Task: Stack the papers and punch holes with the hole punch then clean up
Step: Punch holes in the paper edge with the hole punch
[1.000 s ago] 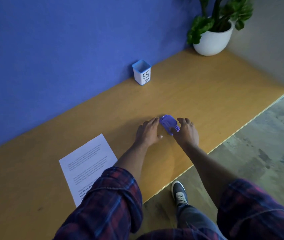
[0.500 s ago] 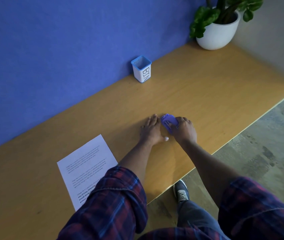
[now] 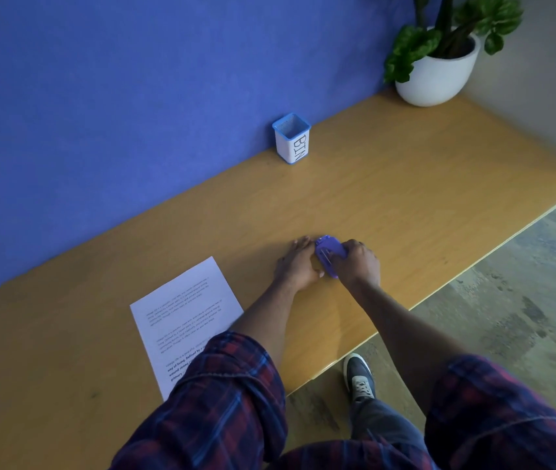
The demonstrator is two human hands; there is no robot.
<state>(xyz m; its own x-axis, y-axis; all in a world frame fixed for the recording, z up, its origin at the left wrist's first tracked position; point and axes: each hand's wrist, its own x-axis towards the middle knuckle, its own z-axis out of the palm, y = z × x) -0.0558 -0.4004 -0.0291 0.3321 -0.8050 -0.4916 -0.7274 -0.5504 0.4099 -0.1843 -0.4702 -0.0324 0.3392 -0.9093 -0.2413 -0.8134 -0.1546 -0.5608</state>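
A small purple hole punch (image 3: 329, 254) lies tilted on the wooden desk (image 3: 405, 205), between my two hands. My right hand (image 3: 359, 264) grips its right side with the fingers curled over it. My left hand (image 3: 298, 264) lies flat on the desk, palm down, its thumb side touching the punch's left edge. A stack of white printed papers (image 3: 185, 317) rests on the desk to the left, its near corner hidden under my left sleeve.
A small white container with a blue rim, labelled BIN (image 3: 292, 139), stands against the blue wall. A potted plant in a white pot (image 3: 437, 71) fills the far right corner. The desk's front edge runs diagonally, with floor and my shoe (image 3: 358, 376) below.
My right hand has closed further over the punch and tipped it onto its side. My left hand has slid up against it.
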